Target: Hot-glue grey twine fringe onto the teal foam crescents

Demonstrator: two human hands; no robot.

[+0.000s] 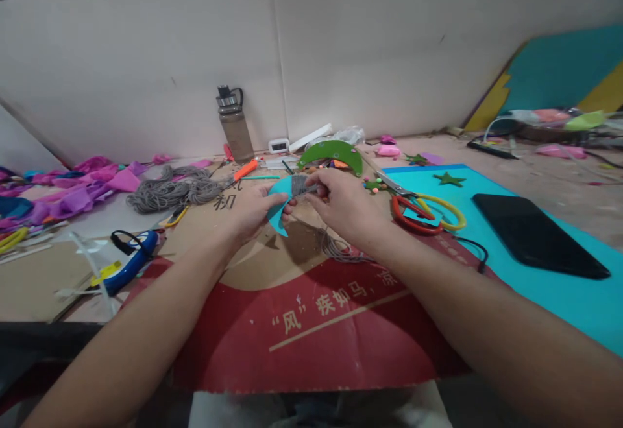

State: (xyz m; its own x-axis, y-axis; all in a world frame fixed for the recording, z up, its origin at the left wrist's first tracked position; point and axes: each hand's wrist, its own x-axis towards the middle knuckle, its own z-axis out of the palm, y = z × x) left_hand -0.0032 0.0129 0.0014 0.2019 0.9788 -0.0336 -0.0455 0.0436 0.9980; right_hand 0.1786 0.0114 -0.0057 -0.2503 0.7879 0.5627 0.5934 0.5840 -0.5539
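My left hand (257,211) grips a blue crescent-shaped cutout (279,215) above the cardboard. Grey yarn (298,185) is wound in close turns around the cutout's right part. My right hand (341,202) is closed at the wound end, thumb and fingers pinching the grey yarn there. A loose tangle of the same yarn (341,249) lies on the cardboard below my right hand. Parts of my left fingers are hidden behind the cutout.
Red-printed cardboard (311,356) lies under my hands. Scissors (418,211), a black phone (538,233) and a blue sheet (579,305) are at right. A grey yarn pile (170,189) and orange cutter (244,170) are at left; a bottle (236,130) stands behind.
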